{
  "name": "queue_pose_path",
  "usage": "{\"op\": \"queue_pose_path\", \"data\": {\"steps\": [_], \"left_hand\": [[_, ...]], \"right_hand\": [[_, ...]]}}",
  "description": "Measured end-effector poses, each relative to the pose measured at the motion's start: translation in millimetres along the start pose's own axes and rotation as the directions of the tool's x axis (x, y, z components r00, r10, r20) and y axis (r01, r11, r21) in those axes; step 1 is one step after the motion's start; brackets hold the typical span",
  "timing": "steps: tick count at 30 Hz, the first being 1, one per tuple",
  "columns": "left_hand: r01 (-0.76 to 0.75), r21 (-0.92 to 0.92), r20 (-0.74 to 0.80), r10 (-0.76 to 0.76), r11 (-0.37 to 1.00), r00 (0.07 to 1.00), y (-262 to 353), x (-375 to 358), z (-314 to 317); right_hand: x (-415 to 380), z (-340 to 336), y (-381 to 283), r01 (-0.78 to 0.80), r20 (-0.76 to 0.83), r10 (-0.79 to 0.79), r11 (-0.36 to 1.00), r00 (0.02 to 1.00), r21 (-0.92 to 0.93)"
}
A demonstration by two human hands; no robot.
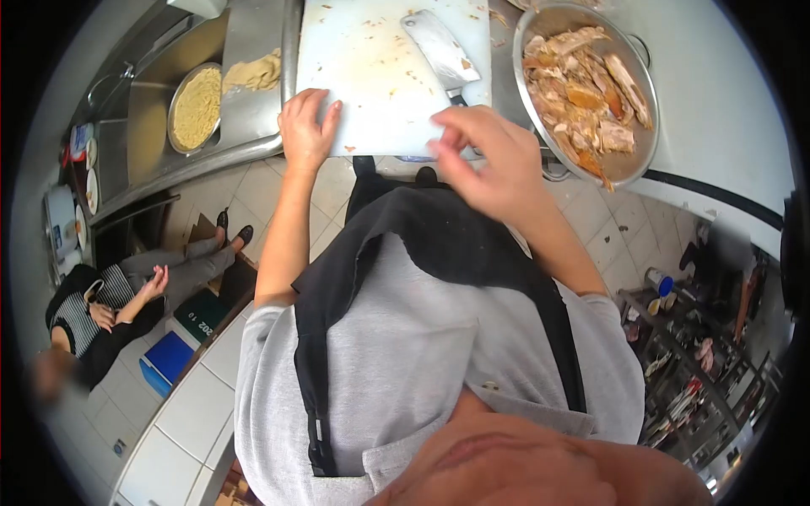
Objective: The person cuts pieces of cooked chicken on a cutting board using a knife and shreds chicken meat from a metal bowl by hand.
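A white cutting board [371, 67] strewn with small scraps lies in front of me. My left hand [308, 131] rests on its left near corner, thumb and fingers apart, holding nothing. Over the right near corner is my right hand [494, 164], slightly blurred, its fingers bent and apart from the thumb; I see nothing between them. A cleaver [440, 49] lies flat on the board, its blade pointing away and its black handle [456, 98] close to my right fingers. To the right stands a round metal bowl [645, 84] with pieces of cooked meat [586, 93].
Left of the board, a metal sink [152, 110] holds a round pan of yellowish crumbly food [196, 110]; a cloth [253, 72] lies beside it. Another person [110, 304] is at the left near a blue bin [169, 358]. A cluttered rack [700, 363] stands at the right.
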State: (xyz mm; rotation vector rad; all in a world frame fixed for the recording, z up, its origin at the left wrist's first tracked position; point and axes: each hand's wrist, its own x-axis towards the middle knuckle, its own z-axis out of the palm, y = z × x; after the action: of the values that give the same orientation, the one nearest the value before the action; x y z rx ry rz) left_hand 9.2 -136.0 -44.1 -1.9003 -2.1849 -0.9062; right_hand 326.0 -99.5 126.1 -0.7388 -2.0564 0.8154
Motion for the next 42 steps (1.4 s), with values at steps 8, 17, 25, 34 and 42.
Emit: {"op": "queue_pose_path", "data": {"steps": [8,17,25,34,42], "left_hand": [[-0.053,-0.060,-0.021,0.052,0.997,0.998,-4,2,3],[0.043,-0.102,0.024,-0.041,0.994,0.999,2,-2,-10],[0.038,-0.120,0.018,-0.037,0.992,0.999,0,-5,-11],[0.042,-0.136,-0.016,-0.045,0.990,0.999,-5,-2,-3],[0.079,-0.067,-0.017,-0.081,0.995,0.997,6,1,-3]], "right_hand": [[-58,47,80,-0.161,-0.157,0.117,0.937,0.981,-0.310],[-87,57,153,-0.484,-0.257,0.427,0.845,0.867,-0.227],[-49,60,185,-0.662,-0.224,0.644,0.749,0.732,-0.007],[-24,70,206,-0.624,-0.298,0.577,0.776,0.761,-0.091],[8,76,170,-0.718,-0.343,0.639,0.666,0.689,-0.202]]}}
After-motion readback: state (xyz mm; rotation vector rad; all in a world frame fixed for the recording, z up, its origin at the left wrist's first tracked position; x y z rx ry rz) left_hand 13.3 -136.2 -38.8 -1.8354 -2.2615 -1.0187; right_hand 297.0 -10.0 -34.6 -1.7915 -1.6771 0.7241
